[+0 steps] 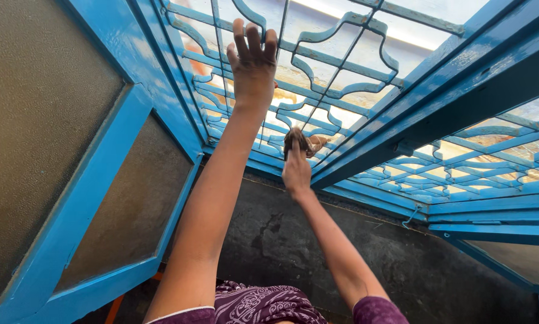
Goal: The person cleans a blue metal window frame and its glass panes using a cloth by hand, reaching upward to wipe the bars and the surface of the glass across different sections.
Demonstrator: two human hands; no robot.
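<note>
Blue-painted window frame (437,114) fills the view, w/ ornate blue grille (335,66) across upper centre and frosted glass shutter (47,120) at left; dark wall (293,240) below. Left hand (253,63), upper centre, has fingers hooked over a grille bar, part-closed, bracing. Right hand (296,171), mid-frame, is closed on a small brown cloth or pad (295,141), pressed to the grille's lower bars. Judgement: wiping goes best w/ short strokes along each curl, keeping the left grip firm, turning the cloth to reach bar backs & corners where grime sits.
</note>
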